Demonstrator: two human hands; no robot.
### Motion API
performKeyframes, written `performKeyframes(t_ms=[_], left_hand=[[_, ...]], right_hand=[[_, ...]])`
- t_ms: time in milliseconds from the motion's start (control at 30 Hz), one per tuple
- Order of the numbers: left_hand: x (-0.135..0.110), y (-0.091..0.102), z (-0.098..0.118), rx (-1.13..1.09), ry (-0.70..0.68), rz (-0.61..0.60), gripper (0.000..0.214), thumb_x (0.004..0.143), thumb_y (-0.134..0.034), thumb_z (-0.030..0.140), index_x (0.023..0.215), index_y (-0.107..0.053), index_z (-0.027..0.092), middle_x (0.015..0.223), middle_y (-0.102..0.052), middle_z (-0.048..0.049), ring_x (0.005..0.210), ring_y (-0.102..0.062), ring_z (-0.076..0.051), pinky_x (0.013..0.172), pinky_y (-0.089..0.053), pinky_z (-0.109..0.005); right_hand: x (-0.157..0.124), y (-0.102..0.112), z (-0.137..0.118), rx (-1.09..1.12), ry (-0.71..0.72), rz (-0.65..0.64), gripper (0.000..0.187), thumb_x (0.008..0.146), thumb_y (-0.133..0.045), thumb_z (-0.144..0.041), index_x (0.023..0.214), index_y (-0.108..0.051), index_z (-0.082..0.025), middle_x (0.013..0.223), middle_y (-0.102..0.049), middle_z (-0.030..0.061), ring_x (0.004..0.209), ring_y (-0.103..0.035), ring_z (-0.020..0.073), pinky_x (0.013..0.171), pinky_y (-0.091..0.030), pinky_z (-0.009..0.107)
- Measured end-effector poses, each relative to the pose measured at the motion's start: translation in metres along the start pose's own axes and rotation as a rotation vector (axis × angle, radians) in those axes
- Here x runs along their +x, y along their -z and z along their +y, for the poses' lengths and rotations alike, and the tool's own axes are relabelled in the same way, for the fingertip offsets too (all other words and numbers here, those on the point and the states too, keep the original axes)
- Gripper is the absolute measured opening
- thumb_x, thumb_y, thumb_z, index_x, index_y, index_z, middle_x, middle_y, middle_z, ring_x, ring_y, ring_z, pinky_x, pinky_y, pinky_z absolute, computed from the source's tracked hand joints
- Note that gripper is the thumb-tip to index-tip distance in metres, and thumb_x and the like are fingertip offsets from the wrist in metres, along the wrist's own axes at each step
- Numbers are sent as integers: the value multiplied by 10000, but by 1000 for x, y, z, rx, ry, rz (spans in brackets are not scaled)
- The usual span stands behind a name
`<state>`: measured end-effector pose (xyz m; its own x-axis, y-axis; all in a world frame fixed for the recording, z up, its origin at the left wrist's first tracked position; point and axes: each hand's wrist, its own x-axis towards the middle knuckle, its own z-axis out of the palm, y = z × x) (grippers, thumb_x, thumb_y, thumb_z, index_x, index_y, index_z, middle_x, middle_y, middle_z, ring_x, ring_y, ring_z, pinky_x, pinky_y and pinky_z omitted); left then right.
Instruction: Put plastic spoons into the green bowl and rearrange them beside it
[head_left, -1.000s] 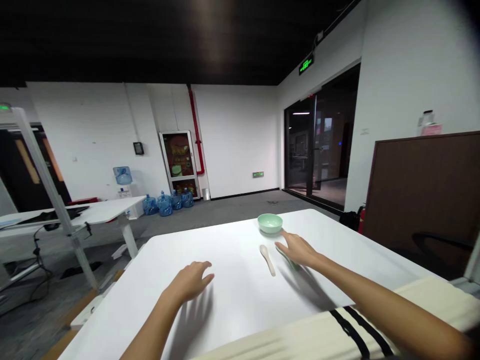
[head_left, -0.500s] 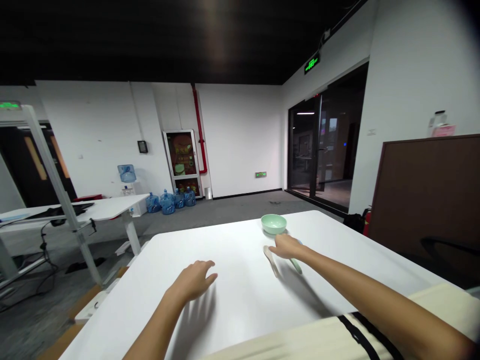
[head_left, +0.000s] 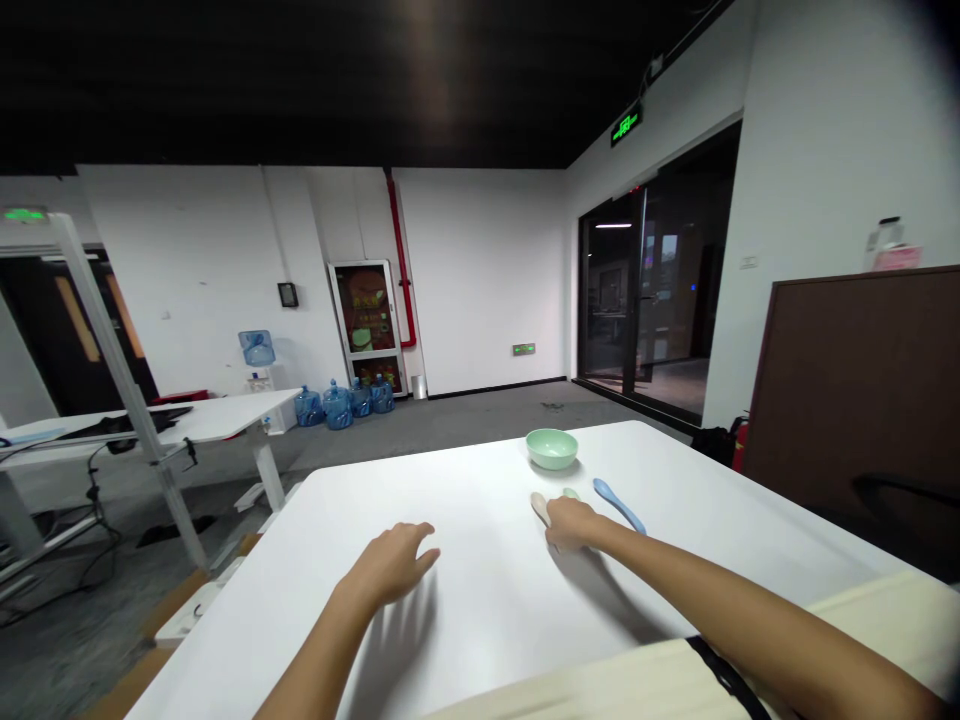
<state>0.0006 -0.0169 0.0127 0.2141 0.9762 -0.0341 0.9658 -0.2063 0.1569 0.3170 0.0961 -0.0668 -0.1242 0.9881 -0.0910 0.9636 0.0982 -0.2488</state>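
Note:
My left hand (head_left: 394, 565) is held above the left part of the white table (head_left: 480, 610), fingers spread and holding nothing. Reaching down, my right hand (head_left: 574, 525) covers part of a beige spoon (head_left: 539, 506) and most of a light green spoon (head_left: 571, 493). Its fingers point down by the beige spoon's handle, and their grip is hidden. To the right of that hand lies a blue spoon (head_left: 616, 503), its lower end close to my forearm. Beyond the spoons a light green bowl (head_left: 552, 450) stands upright near the far edge.
Another white table (head_left: 217, 415) with a metal post (head_left: 120, 350) stands at the left. Several blue water bottles (head_left: 337, 405) are on the floor by the far wall. A brown panel (head_left: 862, 400) rises to the right.
My right hand has moved down towards me, from beside the bowl onto the beige and green spoons. The blue spoon is now uncovered. My left hand looks nearly unmoved.

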Motion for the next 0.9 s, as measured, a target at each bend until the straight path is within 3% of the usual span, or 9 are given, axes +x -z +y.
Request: performKeyframes(t_ms=[133,300,467,700,900], left_hand=[[0,0,0,-4,3,4,536,887,-405,518,1310,-578,237,1297,-637,-104,1183,-580,-294,960,-449,-404],[1,-2,-2,-1,2,-7,545,888,-403,517,1319,-572,231,1298,-637,-103,1191,-577,-302,959,-450,-404],[4,-5,-6,-1,4,-27,567,889,-391,531,1342,-552,231,1315,-619,-111,1189,-572,-305,964,-450,-424],[6,-6,-8,-19,7,-25,564,889,-391,533,1340,-550,234,1311,-622,-106,1190,-570,-310,963,-450,-419],[6,-6,-7,-30,23,-34,559,892,-387,548,1344,-544,258,1319,-615,-96,1192,-565,-307,964,-450,-419]], right_hand=[[-7,8,-6,-97,-4,-32,109,756,-651,-291,805,-619,-199,892,-664,76,829,-641,228,627,-412,283],[-1,23,-3,-55,26,44,209,824,-564,-339,768,-632,-150,861,-670,104,764,-627,209,604,-361,273],[19,43,7,-77,4,191,280,879,-474,-373,850,-660,-166,882,-680,100,794,-622,211,624,-356,271],[51,70,28,-83,-146,356,350,903,-430,-398,942,-688,-164,1001,-692,139,881,-644,245,671,-414,291],[80,76,43,-37,-238,381,359,885,-475,-395,1008,-698,-142,1038,-695,172,938,-659,266,721,-446,306]])
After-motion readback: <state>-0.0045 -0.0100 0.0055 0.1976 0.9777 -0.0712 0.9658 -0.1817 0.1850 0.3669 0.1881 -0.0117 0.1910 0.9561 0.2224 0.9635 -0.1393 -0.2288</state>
